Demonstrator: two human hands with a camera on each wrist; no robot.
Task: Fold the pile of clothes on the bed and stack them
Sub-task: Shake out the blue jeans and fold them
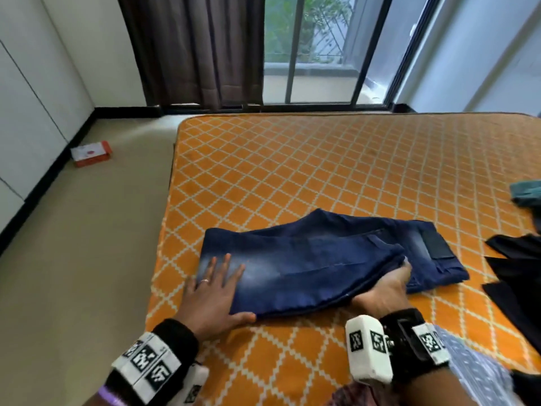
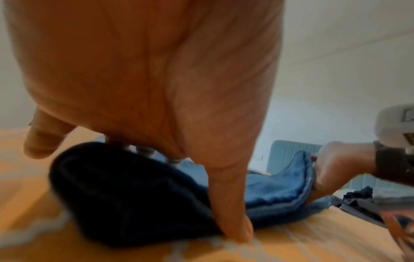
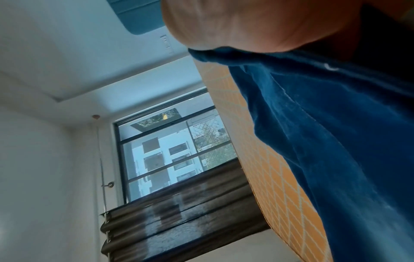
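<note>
While left hand (image 1: 212,291) flattens jeans (image 1: 316,259), right hand (image 1: 386,288) grips fold

Bare orange bed (image 1: 292,159) lies open beyond the jeans (image 1: 307,259); dark clothes (image 1: 515,273) crowd the right edge.

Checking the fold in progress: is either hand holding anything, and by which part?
The right hand grips the jeans by the folded-over layers at their near edge. The left hand only presses flat on their left end.

Bed (image 1: 292,159): orange cover, white diamond lattice. Lying on it: folded blue jeans (image 1: 307,259) near front edge; dark garments (image 1: 518,273) and teal cloth (image 1: 527,194) at right edge.
</note>
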